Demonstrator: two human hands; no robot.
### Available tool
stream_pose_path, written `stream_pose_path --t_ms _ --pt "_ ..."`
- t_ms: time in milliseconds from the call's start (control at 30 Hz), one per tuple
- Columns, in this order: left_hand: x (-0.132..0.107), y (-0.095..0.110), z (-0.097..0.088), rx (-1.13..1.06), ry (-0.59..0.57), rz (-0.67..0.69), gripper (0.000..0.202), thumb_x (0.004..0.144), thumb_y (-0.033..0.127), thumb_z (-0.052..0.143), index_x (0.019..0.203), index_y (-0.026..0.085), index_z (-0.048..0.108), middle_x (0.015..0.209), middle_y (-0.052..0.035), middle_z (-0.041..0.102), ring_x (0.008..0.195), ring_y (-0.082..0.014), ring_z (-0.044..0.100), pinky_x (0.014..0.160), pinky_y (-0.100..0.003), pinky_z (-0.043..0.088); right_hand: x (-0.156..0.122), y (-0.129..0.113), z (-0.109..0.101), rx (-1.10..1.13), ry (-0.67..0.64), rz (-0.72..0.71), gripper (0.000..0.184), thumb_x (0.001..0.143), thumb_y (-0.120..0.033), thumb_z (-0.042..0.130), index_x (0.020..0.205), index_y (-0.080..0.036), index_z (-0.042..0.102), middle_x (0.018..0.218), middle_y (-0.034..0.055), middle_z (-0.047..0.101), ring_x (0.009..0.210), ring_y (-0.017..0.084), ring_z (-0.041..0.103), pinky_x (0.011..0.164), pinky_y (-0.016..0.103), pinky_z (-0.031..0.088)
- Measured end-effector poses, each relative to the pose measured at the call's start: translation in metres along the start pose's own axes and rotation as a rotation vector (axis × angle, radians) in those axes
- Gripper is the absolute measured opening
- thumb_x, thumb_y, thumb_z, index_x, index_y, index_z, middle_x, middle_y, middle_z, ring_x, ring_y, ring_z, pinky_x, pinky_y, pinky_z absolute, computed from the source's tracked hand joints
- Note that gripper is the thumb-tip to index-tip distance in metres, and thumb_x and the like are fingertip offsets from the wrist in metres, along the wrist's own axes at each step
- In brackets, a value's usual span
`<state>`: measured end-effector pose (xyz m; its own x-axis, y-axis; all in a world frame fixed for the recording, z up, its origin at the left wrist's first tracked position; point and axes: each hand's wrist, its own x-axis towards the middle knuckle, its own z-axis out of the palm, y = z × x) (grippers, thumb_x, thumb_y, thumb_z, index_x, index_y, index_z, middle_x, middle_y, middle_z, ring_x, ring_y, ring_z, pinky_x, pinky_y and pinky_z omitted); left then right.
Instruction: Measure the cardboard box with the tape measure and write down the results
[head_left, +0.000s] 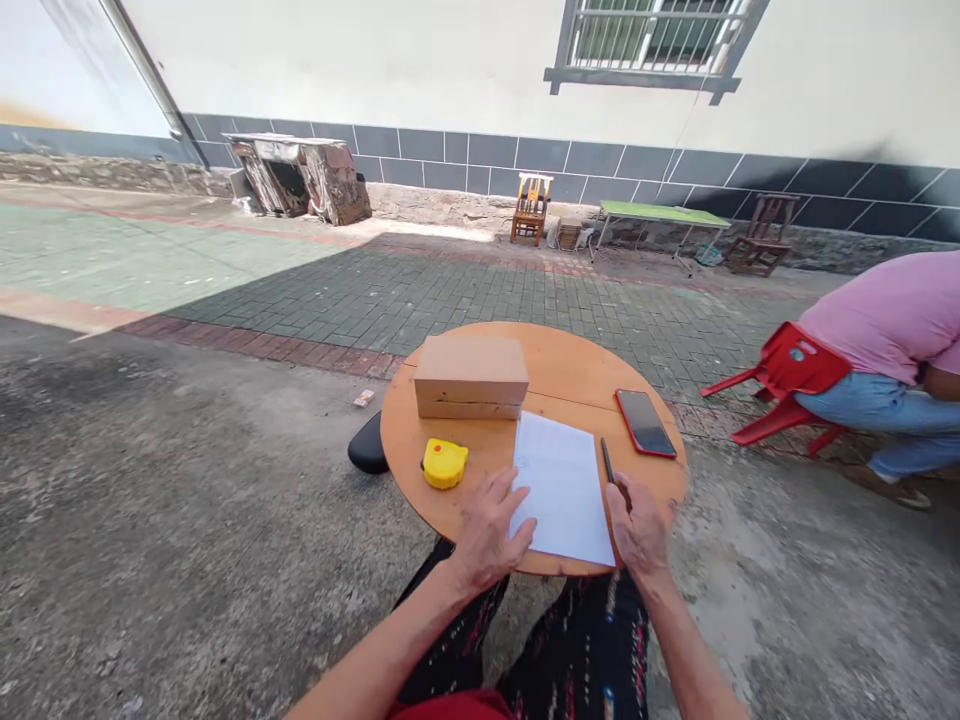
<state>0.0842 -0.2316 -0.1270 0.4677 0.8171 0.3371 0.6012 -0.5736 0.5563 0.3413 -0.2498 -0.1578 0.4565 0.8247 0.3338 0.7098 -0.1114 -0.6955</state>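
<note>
A white sheet of paper [562,490] lies on the round wooden table [577,350] in front of me. My left hand [491,530] rests flat at its left edge, fingers spread, some touching the paper. At the paper's right edge, my right hand [639,525] has its fingers curled around the lower end of a black pen [606,460]; the pen's upper part points away from me over the tabletop. A yellow tape measure [445,464] sits beyond my left hand. Behind it stands a closed brown cardboard box [472,385]. A smartphone with a red case [645,423] lies beyond my right hand.
A person in a pink top [892,310] sits on a red plastic chair [802,365] at the right. A black rounded object [367,445] shows beside the table's left edge. Farther off are a wooden chair [531,210] and a green-topped table [660,212] by the wall.
</note>
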Motion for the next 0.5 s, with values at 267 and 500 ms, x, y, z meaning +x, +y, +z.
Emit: stream_pose_path --t_ms 267,500 --pt "-0.041 -0.012 -0.052 -0.149 0.277 0.136 0.034 0.083 0.013 0.059 0.116 0.019 0.058 0.12 -0.0112 0.059 0.117 -0.0255 0.051 0.1 -0.045 0.045 0.012 -0.039 -0.016 0.079 0.071 0.213 0.045 0.085 -0.042 0.052 0.117 -0.014 0.065 0.112 0.0143 0.07 0.092 0.025 0.066 0.083 0.041 0.052" --pt "-0.042 -0.059 -0.082 -0.06 0.518 -0.18 0.039 0.085 0.018 0.059 0.123 0.019 0.055 0.117 -0.0104 0.055 0.111 -0.0245 0.053 0.099 -0.045 0.044 -0.005 -0.143 0.036 0.271 -0.249 -0.151 0.03 0.086 -0.032 0.056 0.114 -0.023 0.062 0.127 0.0097 0.062 0.117 0.026 0.057 0.089 0.043 0.051"
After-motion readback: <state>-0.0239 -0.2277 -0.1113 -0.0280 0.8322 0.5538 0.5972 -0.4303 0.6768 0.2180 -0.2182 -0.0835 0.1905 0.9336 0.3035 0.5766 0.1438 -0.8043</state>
